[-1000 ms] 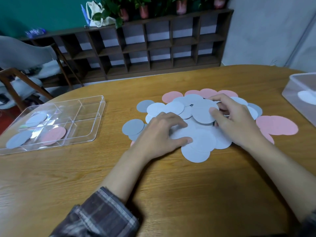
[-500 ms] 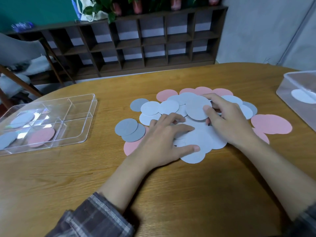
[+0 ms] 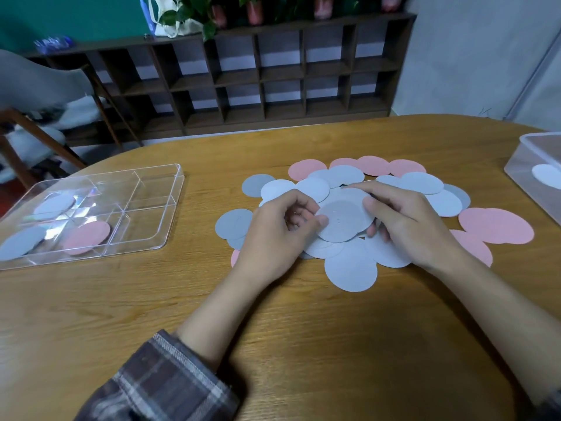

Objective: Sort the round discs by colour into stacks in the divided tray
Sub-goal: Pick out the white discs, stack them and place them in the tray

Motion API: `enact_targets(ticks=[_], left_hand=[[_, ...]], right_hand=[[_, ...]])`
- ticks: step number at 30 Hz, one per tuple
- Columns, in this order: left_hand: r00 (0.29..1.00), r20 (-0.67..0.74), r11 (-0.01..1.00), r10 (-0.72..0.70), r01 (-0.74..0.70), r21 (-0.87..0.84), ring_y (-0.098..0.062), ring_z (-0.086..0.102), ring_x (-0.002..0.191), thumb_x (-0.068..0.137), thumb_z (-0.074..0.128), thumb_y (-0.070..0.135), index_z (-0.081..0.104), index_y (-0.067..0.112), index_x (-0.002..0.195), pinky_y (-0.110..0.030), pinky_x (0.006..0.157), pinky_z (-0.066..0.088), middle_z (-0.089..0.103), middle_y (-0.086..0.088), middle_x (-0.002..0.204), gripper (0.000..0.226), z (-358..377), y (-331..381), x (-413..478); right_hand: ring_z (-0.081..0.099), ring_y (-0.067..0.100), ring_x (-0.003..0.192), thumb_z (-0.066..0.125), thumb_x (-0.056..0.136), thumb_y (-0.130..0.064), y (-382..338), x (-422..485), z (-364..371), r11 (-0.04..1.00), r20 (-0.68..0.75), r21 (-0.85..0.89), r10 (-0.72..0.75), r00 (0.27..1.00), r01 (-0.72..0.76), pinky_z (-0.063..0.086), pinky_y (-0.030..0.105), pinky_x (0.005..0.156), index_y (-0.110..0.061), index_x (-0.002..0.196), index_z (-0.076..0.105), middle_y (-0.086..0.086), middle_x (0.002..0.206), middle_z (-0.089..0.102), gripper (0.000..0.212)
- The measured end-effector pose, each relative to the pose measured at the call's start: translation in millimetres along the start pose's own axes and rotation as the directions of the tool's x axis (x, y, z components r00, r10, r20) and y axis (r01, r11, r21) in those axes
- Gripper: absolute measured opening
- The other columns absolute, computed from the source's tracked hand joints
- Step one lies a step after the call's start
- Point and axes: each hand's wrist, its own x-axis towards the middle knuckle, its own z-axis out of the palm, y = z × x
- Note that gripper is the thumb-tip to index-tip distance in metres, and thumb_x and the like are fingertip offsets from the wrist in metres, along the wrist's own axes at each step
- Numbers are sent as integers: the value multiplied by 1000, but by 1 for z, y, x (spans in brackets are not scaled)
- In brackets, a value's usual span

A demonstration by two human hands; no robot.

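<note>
the table [image 3: 303, 344] is honey-brown wood with a streaky grain. on it lie pale blue discs [image 3: 350, 268], pink discs [image 3: 494, 226] and a mid-grey disc [image 3: 344, 218]. the tray [image 3: 142, 189] is clear plastic, showing one pink disc [image 3: 88, 237] and pale blue ones. the sleeve [image 3: 164, 387] is brown-and-grey plaid. the shelf [image 3: 243, 71] is dark brown, the wall [image 3: 76, 16] teal.

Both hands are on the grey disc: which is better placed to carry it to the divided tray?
Left, probably. The left hand pinches the grey disc at its left edge, and the divided tray sits on that side; the right hand, also holding it, would have to reach across.
</note>
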Motion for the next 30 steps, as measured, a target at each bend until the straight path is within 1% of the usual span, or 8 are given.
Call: enact_targets(ticks=[4,8,10,13,18,23,26,30], left_hand=[[999,-24,1000,-28,28,-1,-9,56,65,89,81,18,69,18,88,-24,64,50,65,4,74,12,3,-5,1],[998,-61,999,-30,30,10,-9,56,63,88,82,22,69,22,96,-22,65,48,65,5,73,15,4,-6,2],[997,-71,999,-20,23,40,-8,58,64,88,82,25,71,23,100,-19,65,47,68,1,75,16,5,-5,1],[997,-77,995,0,7,96,-5,56,61,88,82,26,72,21,94,-14,61,44,70,-3,75,13,4,-2,-1],[998,-51,977,48,-37,208,-4,57,66,85,84,35,71,23,94,-15,63,44,70,5,79,19,2,-1,-1],[990,137,865,39,-102,492,-7,54,114,75,79,66,69,37,115,-37,91,52,61,21,120,51,-2,-11,-2],[988,137,861,72,-131,492,-6,53,112,76,80,63,70,36,114,-34,91,50,61,23,118,48,-3,-11,-2],[986,122,862,115,-160,480,-4,53,97,81,79,55,73,32,105,-26,79,45,65,22,105,34,-3,-11,-1]], right_hand=[[59,6,64,43,110,-16,-5,-2,3,1000,62,8,5,998,-6,41,24,70,-35,120,69,-10,71,66,34],[60,1,71,42,110,-22,-11,-4,5,1000,96,11,-2,995,1,40,11,67,-34,121,68,-18,77,68,30],[63,1,82,46,108,-29,-13,-6,7,1000,119,-20,-11,993,14,47,17,72,-34,123,68,-22,91,70,26],[66,11,100,52,106,-35,-11,-7,10,992,148,-120,-19,989,37,54,40,87,-36,130,63,-14,109,72,27],[62,10,92,51,106,-30,-5,-5,7,973,118,-216,-53,992,78,49,32,80,-33,130,61,-7,103,71,27],[60,10,91,50,106,-27,3,0,-2,967,9,-246,-64,998,64,48,34,77,-29,126,62,-8,103,69,24],[61,16,91,50,106,-25,7,2,-4,970,-30,-236,-58,998,49,50,38,80,-27,126,62,-4,102,70,24],[60,19,88,50,107,-25,7,3,-3,971,-56,-238,-54,997,40,49,41,79,-26,124,63,0,99,70,21]])
